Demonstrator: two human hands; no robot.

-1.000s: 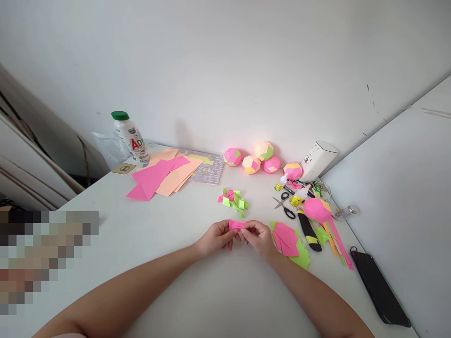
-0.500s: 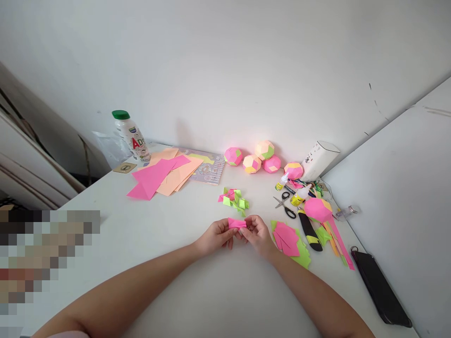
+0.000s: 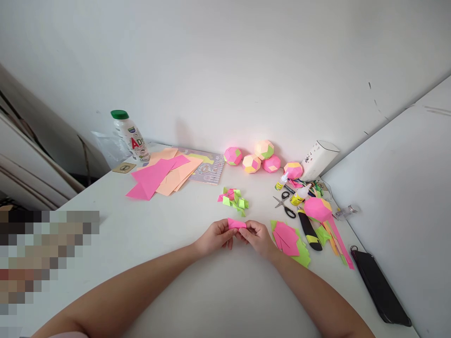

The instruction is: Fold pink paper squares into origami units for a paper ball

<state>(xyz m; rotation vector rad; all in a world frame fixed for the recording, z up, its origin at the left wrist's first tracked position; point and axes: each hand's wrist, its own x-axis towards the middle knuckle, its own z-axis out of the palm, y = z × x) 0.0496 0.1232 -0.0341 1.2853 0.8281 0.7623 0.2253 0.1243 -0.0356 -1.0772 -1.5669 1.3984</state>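
Observation:
Between my two hands is a small folded piece of pink paper, raised over the near middle of the table. My left hand pinches its left end, with the thumb along the lower edge. On the right end, my right hand grips with thumb and bent fingers; its fingertips partly cover the paper. Just beyond the hands lies a loose cluster of folded green and pink paper pieces. Right of my right hand rests a stack of cut pink and green paper.
Scissors, glue bottles and a box cutter lie to the right, near a black phone-like case. Several paper balls sit along the wall. Paper sheets and a white bottle are at the back left.
The right thumb and fingers have shifted slightly on the pink paper, and its lower edge now looks folded flatter. Both hands stay in the same place.

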